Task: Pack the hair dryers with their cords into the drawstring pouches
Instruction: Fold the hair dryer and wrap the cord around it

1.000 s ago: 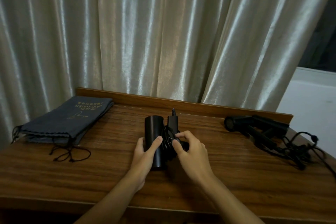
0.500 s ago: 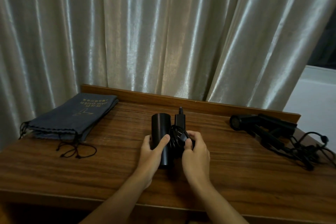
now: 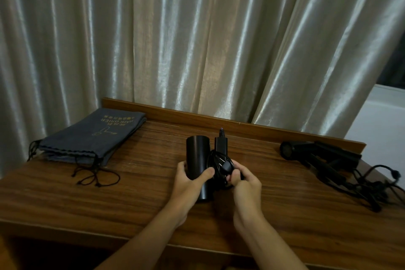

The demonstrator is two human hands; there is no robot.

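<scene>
On table (image 3: 131,193), black cylindrical dryer (image 3: 197,155), cord (image 3: 221,164) coiled.

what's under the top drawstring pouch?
Under the top drawstring pouch, edges of more folded pouches show, stacked on the table. Their count and contents are hidden.

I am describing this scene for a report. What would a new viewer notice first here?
First, the two hands at the table's middle: the left hand grips a black hair dryer, while the right hand pinches its coiled cord. Next, the grey drawstring pouches stacked at the far left, and more black hair dryers with loose cords at the right.
</scene>
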